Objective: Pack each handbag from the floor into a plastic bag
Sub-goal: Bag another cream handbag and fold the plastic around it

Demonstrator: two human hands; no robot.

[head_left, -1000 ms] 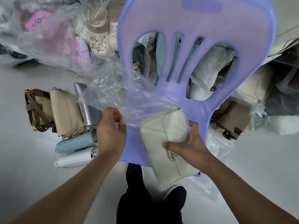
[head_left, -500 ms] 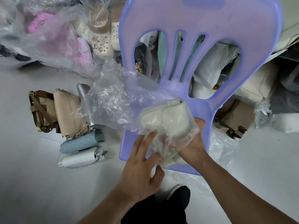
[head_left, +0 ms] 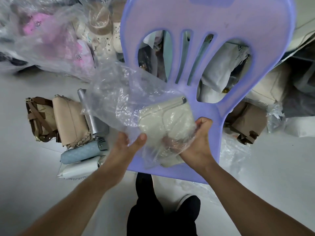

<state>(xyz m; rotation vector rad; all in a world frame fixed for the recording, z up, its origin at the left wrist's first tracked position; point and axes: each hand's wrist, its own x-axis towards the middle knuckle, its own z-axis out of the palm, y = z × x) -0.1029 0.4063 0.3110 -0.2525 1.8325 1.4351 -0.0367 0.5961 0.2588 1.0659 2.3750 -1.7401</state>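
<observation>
A cream handbag [head_left: 166, 120] lies mostly inside a clear plastic bag [head_left: 119, 101], over the seat of a lilac plastic chair [head_left: 211, 23]. My right hand [head_left: 198, 142] grips the handbag's lower end through the film. My left hand [head_left: 127, 147] pinches the plastic bag's lower edge at the left of the handbag. On the floor to the left lie more handbags: a tan one with brown straps [head_left: 40, 118], a beige one with a chain [head_left: 69, 121], a silver one [head_left: 92, 116], a light blue quilted one [head_left: 81, 153] and a white one [head_left: 80, 169].
Large clear sacks of shoes [head_left: 51, 36] are piled at the back left. Wrapped bags and brown parcels [head_left: 248, 123] sit behind and to the right of the chair. Loose plastic film [head_left: 233, 150] lies on the pale floor under the chair. My dark-trousered legs [head_left: 162, 217] are below.
The plastic bag has come down over the cream handbag, which was bare a second ago. My left hand dropped from the bag's upper left to its lower edge.
</observation>
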